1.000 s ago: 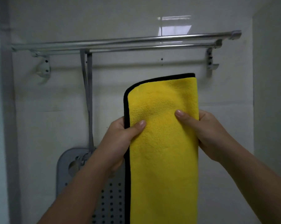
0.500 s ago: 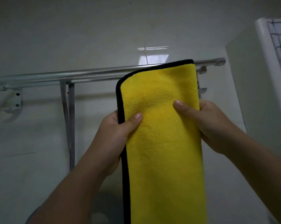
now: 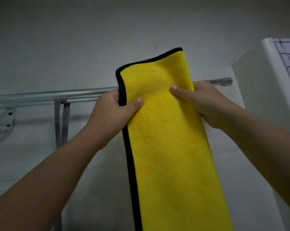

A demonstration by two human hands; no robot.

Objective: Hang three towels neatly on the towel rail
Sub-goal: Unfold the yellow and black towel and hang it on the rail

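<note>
Up in front of the wall, a yellow towel (image 3: 171, 147) with black edging is held lengthwise, folded, its top edge raised above the metal rail (image 3: 49, 95). Its left edge is pinched by the left hand (image 3: 114, 110), thumb on the front. Its right edge is pinched by the right hand (image 3: 202, 102) likewise. The lower part hangs down out of view. A grey strap (image 3: 61, 124) is seen hanging from the rail.
</note>
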